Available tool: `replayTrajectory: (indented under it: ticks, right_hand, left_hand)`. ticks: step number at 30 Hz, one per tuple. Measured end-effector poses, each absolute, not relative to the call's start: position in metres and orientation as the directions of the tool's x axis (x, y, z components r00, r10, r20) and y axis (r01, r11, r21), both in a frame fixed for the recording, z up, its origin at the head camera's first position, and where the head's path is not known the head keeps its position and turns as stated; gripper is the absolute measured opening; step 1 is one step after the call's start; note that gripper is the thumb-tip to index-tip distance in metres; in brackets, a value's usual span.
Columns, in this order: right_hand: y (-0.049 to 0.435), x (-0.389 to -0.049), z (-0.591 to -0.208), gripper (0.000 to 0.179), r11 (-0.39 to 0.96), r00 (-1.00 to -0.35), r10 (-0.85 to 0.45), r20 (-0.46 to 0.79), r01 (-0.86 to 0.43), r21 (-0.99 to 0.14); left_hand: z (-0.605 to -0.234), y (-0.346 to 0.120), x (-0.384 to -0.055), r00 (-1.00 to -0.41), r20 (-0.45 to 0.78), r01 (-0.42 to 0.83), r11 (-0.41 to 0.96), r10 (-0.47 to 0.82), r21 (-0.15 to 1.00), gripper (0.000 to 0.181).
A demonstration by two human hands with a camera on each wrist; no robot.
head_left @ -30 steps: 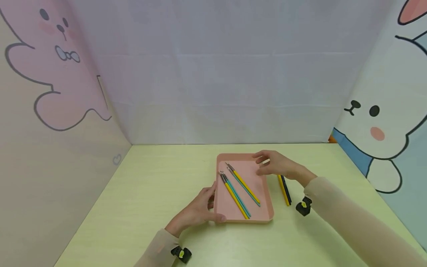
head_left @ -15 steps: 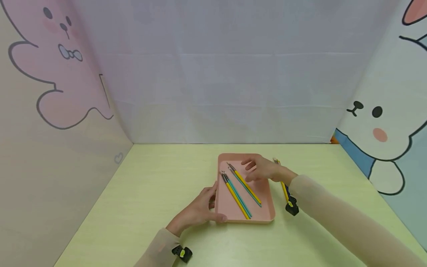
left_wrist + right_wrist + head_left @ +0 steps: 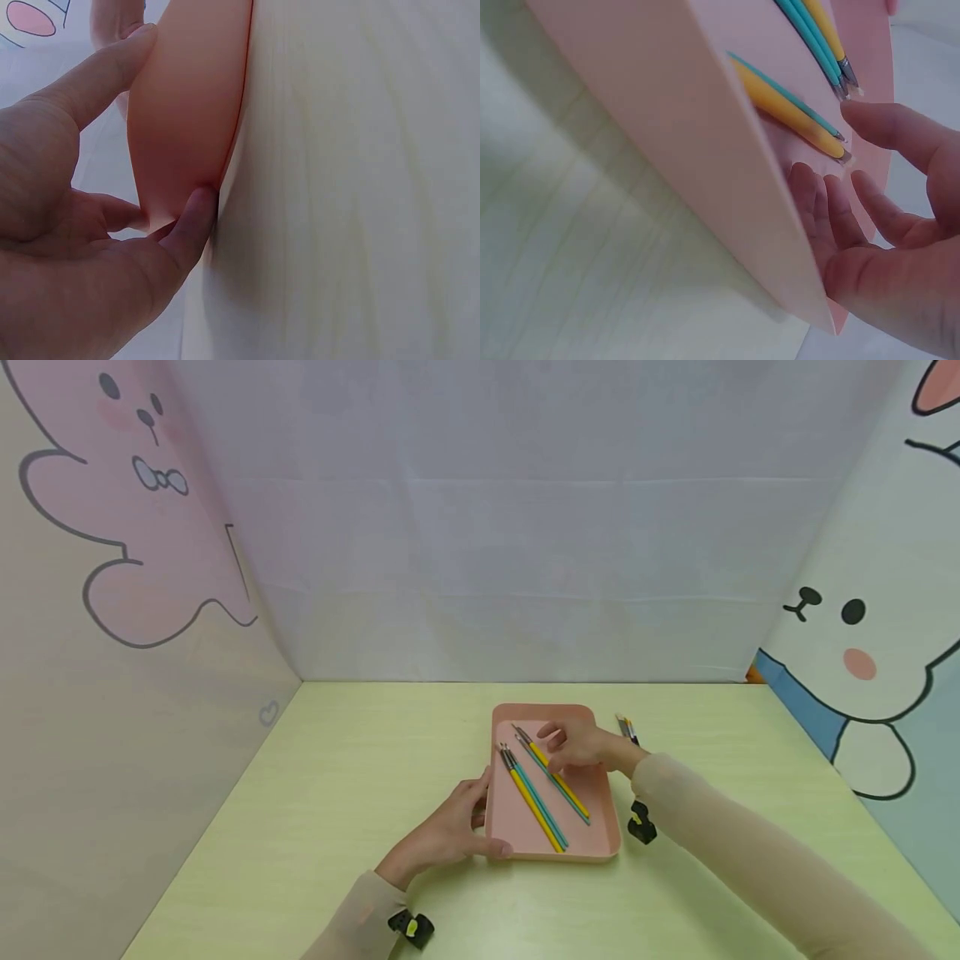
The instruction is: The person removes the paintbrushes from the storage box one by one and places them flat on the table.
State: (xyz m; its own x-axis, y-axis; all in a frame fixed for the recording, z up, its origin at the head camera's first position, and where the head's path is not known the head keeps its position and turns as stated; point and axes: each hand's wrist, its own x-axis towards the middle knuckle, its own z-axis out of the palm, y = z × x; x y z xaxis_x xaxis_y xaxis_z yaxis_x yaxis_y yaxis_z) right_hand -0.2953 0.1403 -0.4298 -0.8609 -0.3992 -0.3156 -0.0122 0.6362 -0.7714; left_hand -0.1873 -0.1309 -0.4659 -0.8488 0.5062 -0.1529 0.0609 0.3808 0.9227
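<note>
A shallow pink tray (image 3: 598,802) stands on the table, with slim yellow and teal paintbrushes (image 3: 534,802) lying slantwise inside. My left hand (image 3: 442,833) holds the tray's near left corner. In the left wrist view the thumb is on the upper rim of the pink wall (image 3: 187,97), and other fingers press lower against its side. Over the tray's right part is my right hand (image 3: 583,746), fingers loosely bent beside the upper yellow brush (image 3: 572,794). The right wrist view shows its fingers (image 3: 838,214) spread inside the tray wall, near the brush tips, with nothing between them.
Outside the tray to the right lie more paintbrushes (image 3: 626,725), mostly hidden behind the right forearm (image 3: 735,827). A pale back wall (image 3: 510,568) and cartoon-printed side panels (image 3: 862,627) enclose the light table (image 3: 352,760).
My right hand has moved left from the tray's right rim to over the brushes, its arm now covering most of the outer ones. The left hand stays on the tray.
</note>
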Motion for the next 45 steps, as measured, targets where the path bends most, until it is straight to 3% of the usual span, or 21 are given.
replayTrajectory:
  ticks: [14,27,45]
  right_hand:
    - [0.136,-0.293,-0.436,0.058,0.692,-0.887,-0.336,-0.317,-0.004,-0.722]
    - [0.137,-0.296,-0.438,0.054,0.713,-0.878,-0.365,-0.309,-0.049,-0.700]
    - [0.152,-0.297,-0.432,0.061,0.565,-0.843,-0.400,-0.359,0.082,-0.821]
  left_hand:
    - [-0.466,-0.131,-0.188,-0.846,-0.141,0.074,0.375,0.514,0.924,0.123]
    - [-0.467,-0.132,-0.188,-0.839,-0.147,0.052,0.346,0.524,0.937,0.123]
    - [-0.466,-0.130,-0.187,-0.838,-0.154,0.049,0.352,0.524,0.935,0.124]
